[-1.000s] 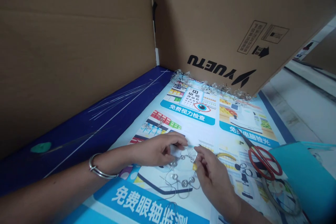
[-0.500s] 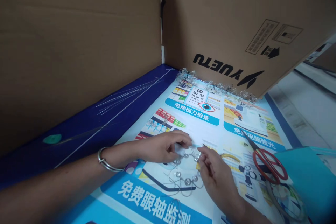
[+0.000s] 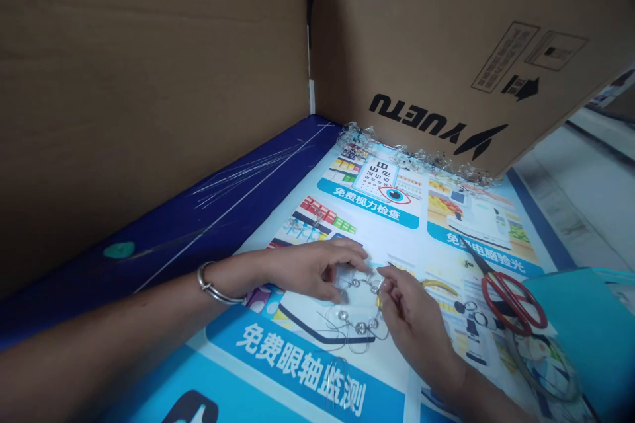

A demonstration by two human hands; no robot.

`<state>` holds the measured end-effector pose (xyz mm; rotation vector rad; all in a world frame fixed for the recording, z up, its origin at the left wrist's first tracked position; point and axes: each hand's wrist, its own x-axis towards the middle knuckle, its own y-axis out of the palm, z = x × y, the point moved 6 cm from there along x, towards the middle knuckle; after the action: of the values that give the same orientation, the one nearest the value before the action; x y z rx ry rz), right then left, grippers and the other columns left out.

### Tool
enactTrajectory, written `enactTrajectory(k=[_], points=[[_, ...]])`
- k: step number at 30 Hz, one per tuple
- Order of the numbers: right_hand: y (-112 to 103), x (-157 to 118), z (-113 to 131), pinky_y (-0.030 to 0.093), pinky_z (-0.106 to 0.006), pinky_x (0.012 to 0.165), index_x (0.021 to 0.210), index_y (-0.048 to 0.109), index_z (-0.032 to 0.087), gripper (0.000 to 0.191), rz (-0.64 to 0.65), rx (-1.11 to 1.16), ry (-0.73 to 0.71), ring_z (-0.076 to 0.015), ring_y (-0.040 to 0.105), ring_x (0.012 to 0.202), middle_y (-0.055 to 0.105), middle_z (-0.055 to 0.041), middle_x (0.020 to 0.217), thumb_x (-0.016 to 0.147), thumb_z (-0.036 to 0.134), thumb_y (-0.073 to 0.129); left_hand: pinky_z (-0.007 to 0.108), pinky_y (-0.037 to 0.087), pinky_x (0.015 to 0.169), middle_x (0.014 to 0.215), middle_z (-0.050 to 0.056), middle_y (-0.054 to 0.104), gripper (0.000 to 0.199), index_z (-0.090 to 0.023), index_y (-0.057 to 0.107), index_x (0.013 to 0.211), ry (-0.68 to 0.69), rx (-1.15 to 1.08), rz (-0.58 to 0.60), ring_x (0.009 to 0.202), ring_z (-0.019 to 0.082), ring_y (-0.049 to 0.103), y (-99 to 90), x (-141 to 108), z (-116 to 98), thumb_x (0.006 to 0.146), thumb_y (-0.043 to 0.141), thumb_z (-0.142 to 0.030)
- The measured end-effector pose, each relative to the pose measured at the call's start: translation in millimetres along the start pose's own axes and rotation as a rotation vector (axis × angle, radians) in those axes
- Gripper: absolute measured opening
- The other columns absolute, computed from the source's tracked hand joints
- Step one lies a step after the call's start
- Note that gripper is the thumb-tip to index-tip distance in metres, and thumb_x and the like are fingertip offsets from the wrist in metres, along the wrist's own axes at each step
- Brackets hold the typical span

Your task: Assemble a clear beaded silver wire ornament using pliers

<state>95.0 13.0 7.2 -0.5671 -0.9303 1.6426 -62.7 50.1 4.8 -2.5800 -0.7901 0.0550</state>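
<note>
A ring of clear round beads on thin wire, like a bracelet (image 3: 360,328), lies on the printed sheet between my hands, with loose wire ends trailing off its near side. My left hand (image 3: 322,268), a metal bangle (image 3: 211,284) on its wrist, has curled fingers at the ring's far left edge. On the right, my right hand (image 3: 417,324) pinches the ring's far right part between thumb and fingers. The two sets of fingertips almost meet at the far side. Exactly which bead or wire each hand grips is too small to tell.
Red-handled scissors (image 3: 513,304) lie to the right, near a coil of wire (image 3: 543,386) and a teal folder-like item (image 3: 585,330). Cardboard walls (image 3: 159,79) stand left and behind. Tangled beaded wire pieces (image 3: 411,160) line the back; straight wires (image 3: 248,178) lie left.
The view has shifted slightly, so the scene sits a little further right. My fingertips have come slightly closer together at the ring's far side. The ring stays between my hands.
</note>
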Motion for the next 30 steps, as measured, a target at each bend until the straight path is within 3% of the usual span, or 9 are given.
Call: enactTrajectory(k=[5,8,11,16,21,27,30], points=[[1.3,0.7,-2.6,0.043,-0.023,0.053,0.109,0.049,0.022,0.029,0.019,0.022,0.010,-0.0142,0.054,0.065,0.057,-0.0030,0.085,0.082,0.017,0.041,0.025,0.049,0.071,0.136,0.008,0.034,0.064,-0.030,0.045,0.125,-0.022,0.080,0.015,0.113,0.024,0.044,1.4,0.2,-1.4,0.067,0.071,-0.020],[0.7,0.0,2.3,0.045,-0.026,0.059,0.112,0.047,0.022,0.034,0.041,0.031,-0.034,-0.0156,0.054,0.070,0.056,-0.0031,0.085,0.079,0.018,0.045,0.026,0.049,0.073,0.136,0.008,0.035,0.062,-0.030,0.045,0.124,-0.014,0.087,0.015,0.113,0.024,0.045,2.2,0.5,-2.2,0.068,0.071,-0.022],[0.4,-4.0,12.2,0.046,-0.035,0.073,0.119,0.043,0.020,0.049,0.063,-0.027,-0.097,-0.0212,0.053,0.086,0.055,-0.0065,0.096,0.071,0.023,0.054,0.028,0.049,0.073,0.135,0.009,0.035,0.061,-0.028,0.045,0.124,-0.001,0.102,0.009,0.106,0.024,0.049,2.3,0.6,-1.9,0.069,0.071,-0.024],[5.9,-13.4,21.2,0.037,-0.045,0.093,0.131,0.033,0.021,0.077,0.098,-0.144,-0.141,-0.0295,0.041,0.110,0.045,-0.0107,0.119,0.061,0.032,0.065,0.030,0.047,0.079,0.135,0.010,0.036,0.062,-0.028,0.044,0.125,-0.006,0.168,0.010,0.109,0.025,0.047,2.2,0.4,-1.4,0.070,0.070,-0.028],[7.2,-14.6,17.0,0.036,-0.044,0.094,0.133,0.030,0.021,0.078,0.111,-0.155,-0.114,-0.0288,0.040,0.111,0.043,-0.0105,0.120,0.062,0.029,0.063,0.027,0.048,0.070,0.135,0.010,0.035,0.060,-0.028,0.044,0.125,-0.021,0.124,0.020,0.088,0.018,0.055,3.3,0.9,1.2,0.071,0.069,-0.028],[-0.6,-14.8,17.9,0.038,-0.040,0.093,0.133,0.028,0.021,0.068,0.132,-0.075,-0.129,-0.0253,0.041,0.109,0.042,-0.0093,0.120,0.069,0.019,0.051,0.027,0.048,0.074,0.135,0.009,0.035,0.065,-0.028,0.040,0.128,-0.023,0.152,0.014,0.107,0.024,0.047,3.7,1.7,5.1,0.070,0.070,-0.028],[-1.3,-16.3,16.1,0.037,-0.040,0.094,0.134,0.026,0.022,0.070,0.122,-0.070,-0.137,-0.0254,0.039,0.112,0.041,-0.0084,0.122,0.068,0.015,0.048,0.027,0.048,0.073,0.136,0.009,0.033,0.065,-0.028,0.039,0.129,-0.045,0.150,0.017,0.100,0.021,0.051,4.0,1.1,6.6,0.071,0.069,-0.029]])
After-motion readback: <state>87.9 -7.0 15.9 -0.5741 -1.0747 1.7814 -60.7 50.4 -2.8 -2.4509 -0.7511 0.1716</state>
